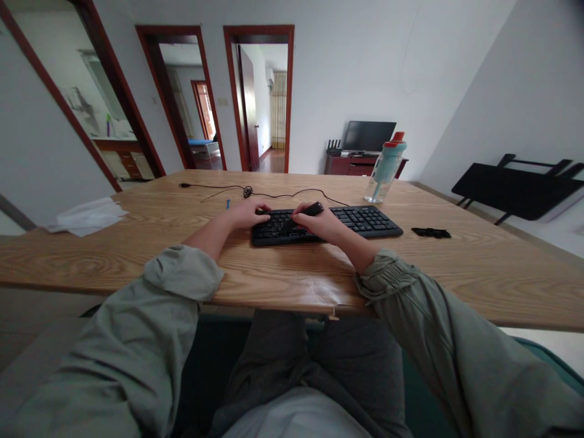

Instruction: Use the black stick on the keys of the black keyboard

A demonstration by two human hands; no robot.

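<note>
Easy now: steady the black keyboard [375, 220], just beneath the fingers [303, 216], from its left end, and keep pressure light on the pen-like tool [314, 209]. Palm-down, loosely bent at the left hand [246, 215], grip impossible to tell; pinched snugly around the slanted tool at the right hand [323, 222], wrist angled inward.

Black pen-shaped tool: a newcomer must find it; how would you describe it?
On the wooden table lies a long black keyboard. Over its middle, the right hand grips the black pen-shaped tool. Its thick end juts from the grip, unlike the flat black keys.
</note>
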